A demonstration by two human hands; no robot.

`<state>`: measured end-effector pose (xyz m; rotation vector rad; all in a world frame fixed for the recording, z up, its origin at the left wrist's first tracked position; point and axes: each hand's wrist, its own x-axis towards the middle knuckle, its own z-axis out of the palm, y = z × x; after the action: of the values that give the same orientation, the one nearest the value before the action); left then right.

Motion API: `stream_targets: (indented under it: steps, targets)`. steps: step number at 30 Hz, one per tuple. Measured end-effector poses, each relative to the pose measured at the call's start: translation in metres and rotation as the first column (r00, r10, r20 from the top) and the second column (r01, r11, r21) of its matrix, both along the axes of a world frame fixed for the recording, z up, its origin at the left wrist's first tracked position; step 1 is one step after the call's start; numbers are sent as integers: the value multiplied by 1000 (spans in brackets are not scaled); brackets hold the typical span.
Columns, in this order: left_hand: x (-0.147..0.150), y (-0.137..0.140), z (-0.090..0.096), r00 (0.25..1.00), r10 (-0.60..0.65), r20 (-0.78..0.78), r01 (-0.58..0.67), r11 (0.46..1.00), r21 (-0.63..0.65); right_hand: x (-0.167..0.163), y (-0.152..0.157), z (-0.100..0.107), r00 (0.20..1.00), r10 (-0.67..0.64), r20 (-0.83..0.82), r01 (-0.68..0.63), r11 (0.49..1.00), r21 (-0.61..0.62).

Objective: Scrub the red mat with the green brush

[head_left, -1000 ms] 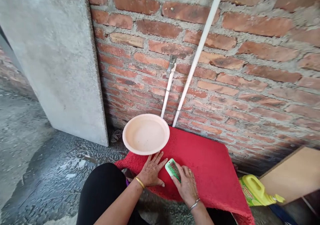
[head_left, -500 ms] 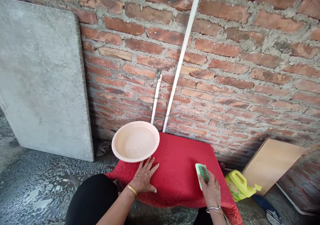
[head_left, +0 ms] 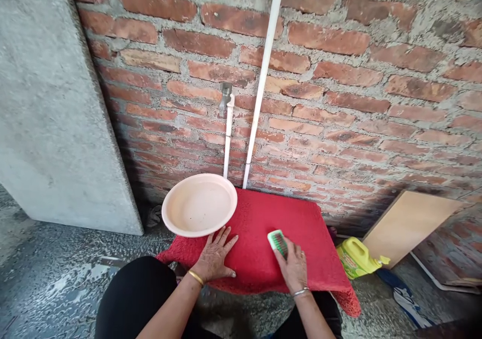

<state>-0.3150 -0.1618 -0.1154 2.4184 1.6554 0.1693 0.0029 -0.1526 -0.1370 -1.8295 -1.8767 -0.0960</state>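
Note:
My right hand (head_left: 292, 268) grips a green scrubbing brush (head_left: 277, 239) over the middle of a red cloth (head_left: 259, 213). The cloth is draped over a low surface, which it hides. Fingers spread, my left hand (head_left: 215, 258) lies flat on the cloth's left part, its fingertips close to the rim of a pale pink basin (head_left: 164, 218). The basin stands at the cloth's back left corner, with a few dark specks inside.
Behind the cloth rises a brick wall (head_left: 339, 108) with white pipes (head_left: 259, 93) and a tap (head_left: 225, 95). A grey slab (head_left: 56, 108) leans at the left. To the right are a yellow jug (head_left: 356, 258), a tan board (head_left: 412, 223) and a blue slipper (head_left: 404, 299) on wet floor.
My right hand has moved left with the brush, from the cloth's right side toward its middle. The left hand stays in place on the cloth. The view has shifted slightly.

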Motion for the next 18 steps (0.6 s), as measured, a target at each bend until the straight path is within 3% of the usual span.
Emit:
stream_targets:
  steps: [4, 7, 9, 11, 14, 16, 18]
  targets:
    - [0, -1, -6, 1000, -17, 13, 17, 999, 34, 70, 3, 6, 951, -307, 30, 307, 951, -14]
    - [1, -1, -7, 999, -37, 24, 36, 998, 49, 72, 6, 14, 918, -397, -20, 396, 918, -22]
    - [2, -1, -6, 999, -38, 20, 36, 998, 48, 45, 8, 17, 956, -284, -77, 285, 959, 0]
    - [2, -1, -5, 999, -34, 7, 34, 998, 47, 4, 9, 17, 990, -80, -119, 84, 996, 31]
    - [2, -1, -4, 999, -35, -10, 36, 998, 42, -55, 8, 12, 978, 170, -123, -166, 985, 42]
    - [1, 0, -4, 999, -37, -11, 38, 999, 38, -76, 7, 9, 965, 241, -102, -239, 971, 26]
    - [0, -1, -6, 999, -42, -5, 42, 998, 35, -76, 8, 7, 968, 239, -74, -239, 971, 7]
